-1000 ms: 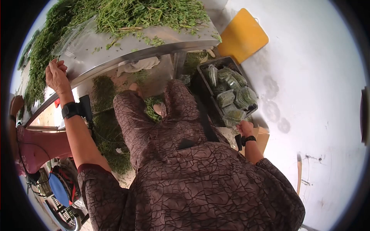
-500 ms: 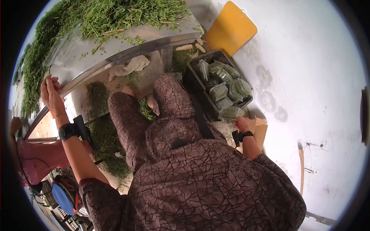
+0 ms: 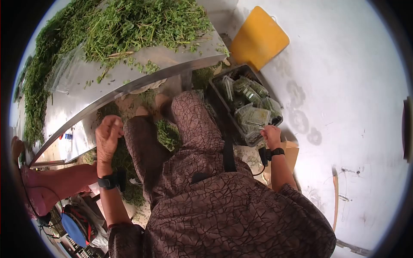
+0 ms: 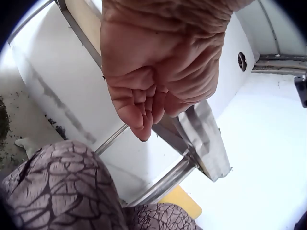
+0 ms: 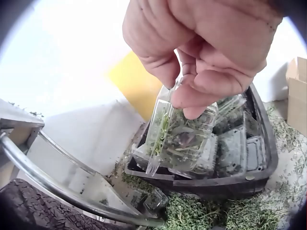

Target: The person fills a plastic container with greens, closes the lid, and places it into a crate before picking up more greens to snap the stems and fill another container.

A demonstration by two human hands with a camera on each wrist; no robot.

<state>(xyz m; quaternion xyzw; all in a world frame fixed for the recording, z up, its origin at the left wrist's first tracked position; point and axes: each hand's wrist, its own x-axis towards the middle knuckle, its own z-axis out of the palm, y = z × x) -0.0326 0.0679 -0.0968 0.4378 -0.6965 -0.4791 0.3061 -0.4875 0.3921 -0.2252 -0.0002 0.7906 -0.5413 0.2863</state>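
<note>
The right hand [image 3: 271, 136] pinches the edge of a clear plastic box [image 3: 259, 116] of green sprigs, over a black crate [image 3: 218, 91] of similar boxes. In the right wrist view the thumb and fingers of the hand [image 5: 201, 62] grip the corner of the box [image 5: 184, 139], which hangs tilted above the crate [image 5: 225, 181]. The left hand [image 3: 108, 136] is raised near the metal table's edge, above the person's knee. In the left wrist view that hand [image 4: 160, 67] shows its palm with loosely bent fingers and nothing held.
A heap of green plants [image 3: 146, 26] covers part of the metal table [image 3: 165, 56]. A yellow board [image 3: 259, 38] leans on the white wall by the crate. A cardboard box [image 3: 290, 157] stands near the right wrist. Another person's arm [image 3: 64, 178] is at the left.
The left hand has moved from the table's edge to the right, toward the knee. The right hand's box has shifted up over the crate, onto the other boxes in the head view.
</note>
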